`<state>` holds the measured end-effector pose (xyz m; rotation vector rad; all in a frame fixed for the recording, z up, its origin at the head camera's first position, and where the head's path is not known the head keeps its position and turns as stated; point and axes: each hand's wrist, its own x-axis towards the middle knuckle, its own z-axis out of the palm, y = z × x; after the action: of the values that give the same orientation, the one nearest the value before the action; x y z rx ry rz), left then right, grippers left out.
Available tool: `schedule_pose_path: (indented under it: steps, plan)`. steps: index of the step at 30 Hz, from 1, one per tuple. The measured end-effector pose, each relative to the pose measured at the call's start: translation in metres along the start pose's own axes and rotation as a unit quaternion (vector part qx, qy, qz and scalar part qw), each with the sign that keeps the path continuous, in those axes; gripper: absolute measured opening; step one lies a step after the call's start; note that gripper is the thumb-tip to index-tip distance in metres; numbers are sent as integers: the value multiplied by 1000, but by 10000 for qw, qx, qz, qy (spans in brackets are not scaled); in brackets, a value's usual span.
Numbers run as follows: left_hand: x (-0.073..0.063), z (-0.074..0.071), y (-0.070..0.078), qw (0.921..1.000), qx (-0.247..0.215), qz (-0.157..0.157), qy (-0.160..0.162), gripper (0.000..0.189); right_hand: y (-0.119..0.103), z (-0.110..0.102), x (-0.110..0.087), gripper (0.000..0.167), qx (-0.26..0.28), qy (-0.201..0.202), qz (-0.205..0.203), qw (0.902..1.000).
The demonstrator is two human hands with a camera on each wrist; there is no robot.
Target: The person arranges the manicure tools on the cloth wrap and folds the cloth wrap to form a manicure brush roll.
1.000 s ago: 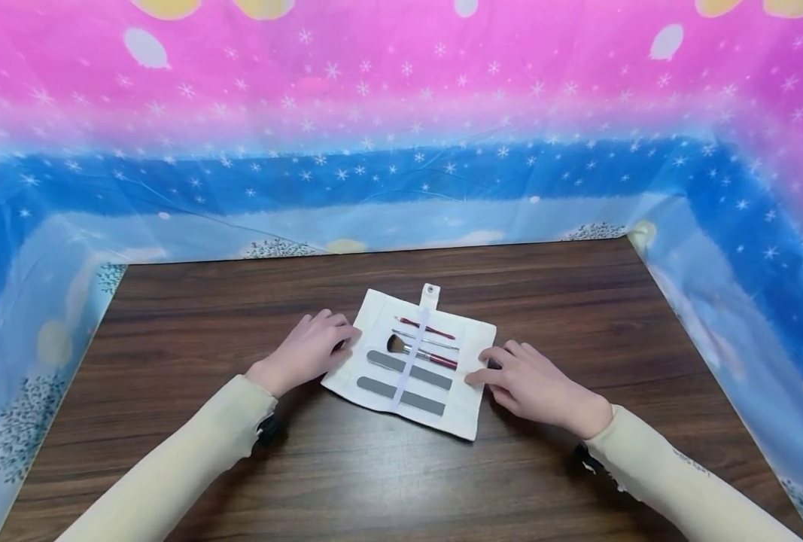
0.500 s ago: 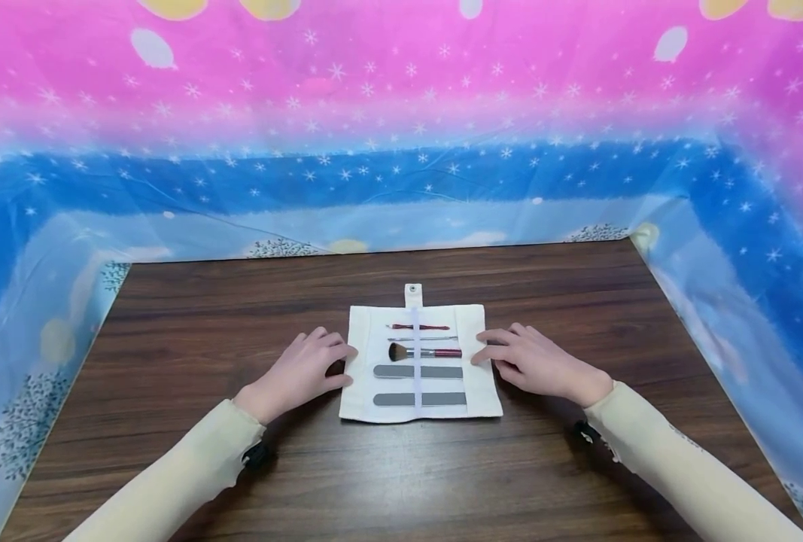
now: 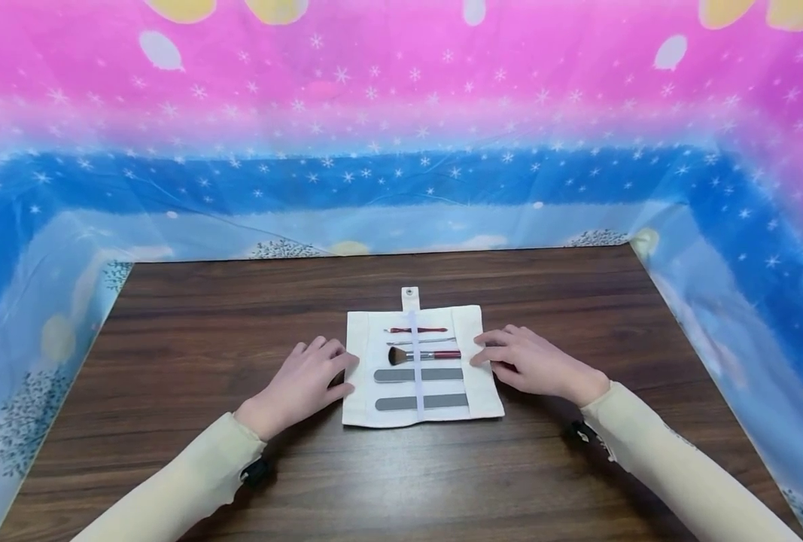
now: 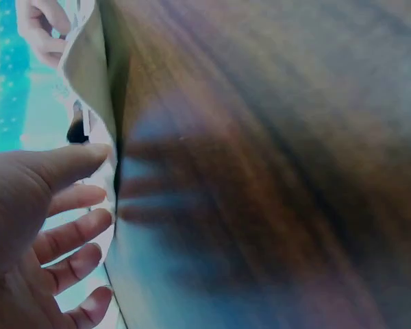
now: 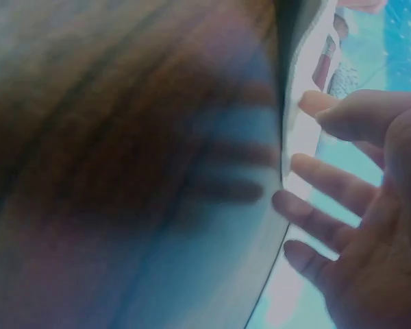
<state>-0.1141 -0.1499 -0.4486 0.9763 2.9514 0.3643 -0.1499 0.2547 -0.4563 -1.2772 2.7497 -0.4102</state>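
A white fabric tool roll (image 3: pixel 357 406) lies unfolded in the middle of the table, its snap tab (image 3: pixel 410 297) pointing away from me. A pale elastic band crosses a red-handled tool (image 3: pixel 431 330), a thin metal tool (image 3: pixel 401 342), a makeup brush (image 3: pixel 397 355) and two grey nail files (image 3: pixel 390 376). My left hand (image 3: pixel 299 384) touches the roll's left edge with thumb and fingertips, the fingers loosely bent. On the opposite edge rest the fingertips of my right hand (image 3: pixel 536 363). In both wrist views the fingers are spread and relaxed along the cloth edge.
The dark wood-grain table (image 3: pixel 401 489) carries the roll flat. A pink and blue snowflake-printed cloth (image 3: pixel 401 173) stands up behind the table and along both sides. Black wrist straps (image 3: pixel 255 472) show under the sleeve cuffs.
The tool roll has turned from a tilted angle to nearly square with the table, its tab swinging left. My left hand has moved slightly down and left; the right has stayed beside its edge.
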Motion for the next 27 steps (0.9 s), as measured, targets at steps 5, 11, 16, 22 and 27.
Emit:
schedule_pose_path:
  steps: [5,11,16,22,27]
  plan:
    - [-7,2,5,9990,-403,142,-106,45,-9,3,-9,21,-61,320,-393,9987]
    - [-15,3,17,9964,-720,427,-102,63,-27,8,-22,33,-151,410,-751,9962]
    - [-19,7,23,9963,-630,579,-110,54,-35,12,-27,44,-213,128,-624,9977]
    - [-20,11,23,9962,-414,748,152,33,-35,12,-27,40,-297,125,-659,9973]
    - [-19,11,22,9949,-535,792,311,21,-33,11,-27,32,-65,214,-616,9979]
